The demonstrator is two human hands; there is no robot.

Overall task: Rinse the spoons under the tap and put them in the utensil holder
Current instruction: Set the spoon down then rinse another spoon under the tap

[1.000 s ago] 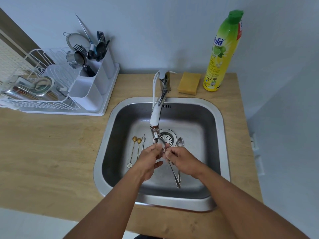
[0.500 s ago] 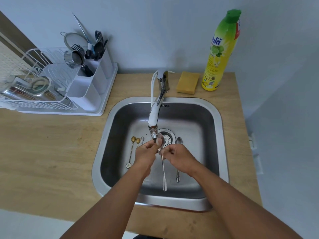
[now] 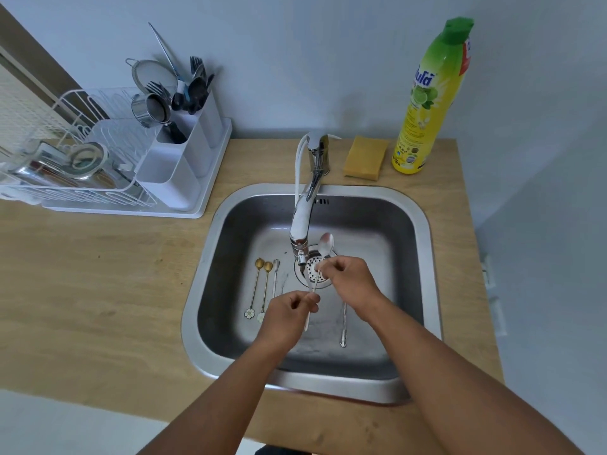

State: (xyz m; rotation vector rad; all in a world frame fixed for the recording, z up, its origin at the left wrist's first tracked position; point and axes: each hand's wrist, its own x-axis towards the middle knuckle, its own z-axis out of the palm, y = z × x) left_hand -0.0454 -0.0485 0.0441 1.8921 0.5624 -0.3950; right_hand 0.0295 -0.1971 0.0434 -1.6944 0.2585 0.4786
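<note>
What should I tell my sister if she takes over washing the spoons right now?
Left hand: pinches the handle of a long silver spoon.
Right hand: pinches the same spoon higher up; its bowl is beside the chrome tap spout.
In the steel sink: two gold flower-ended spoons, a small silver spoon and a silver spoon partly hidden under the right hand.
Left: put this spoon in the white utensil holder, then rinse the other four.
</note>
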